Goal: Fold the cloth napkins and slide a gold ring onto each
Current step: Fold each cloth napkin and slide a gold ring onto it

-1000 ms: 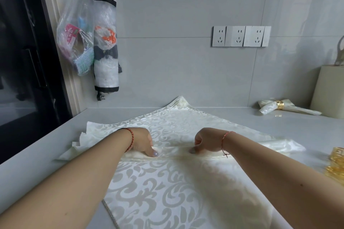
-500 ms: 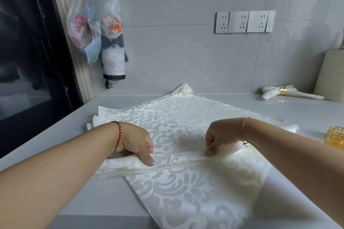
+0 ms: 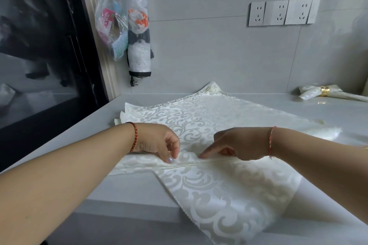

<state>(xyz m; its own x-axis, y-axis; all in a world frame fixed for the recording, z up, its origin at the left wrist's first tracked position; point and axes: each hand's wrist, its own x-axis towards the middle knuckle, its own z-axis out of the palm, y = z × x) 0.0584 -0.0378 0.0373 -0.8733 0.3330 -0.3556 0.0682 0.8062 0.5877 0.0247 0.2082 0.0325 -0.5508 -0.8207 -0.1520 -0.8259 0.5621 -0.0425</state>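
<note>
A: Where is the napkin (image 3: 199, 125) lying now, and how are the hands on it?

B: It is lying spread on the grey worktop (image 3: 268, 105), with its near part hanging over the front edge. A narrow fold is running across it from left to right, so the long axis of the fold is crossing in front of the person. Both hands are sitting on this fold, close together near its middle.

A: What are the fingers doing?

B: The left hand (image 3: 157, 141) is curling its fingers and pinching the fold with the fingertips. The right hand (image 3: 235, 145) is also pinching it, with one finger stretching toward the left hand. The gap between them is small.

A: Which hand is nearer to the next move?

B: I am judging that the next pleat is going to be made toward the far side, because the flat cloth is lying beyond the fingers. Both hands are equally near to it. More of the fold is running outward on the right side.

A: And the rings?

B: One finished napkin (image 3: 310, 93) with a gold ring (image 3: 325, 91) is lying far right by the wall, well apart.
</note>
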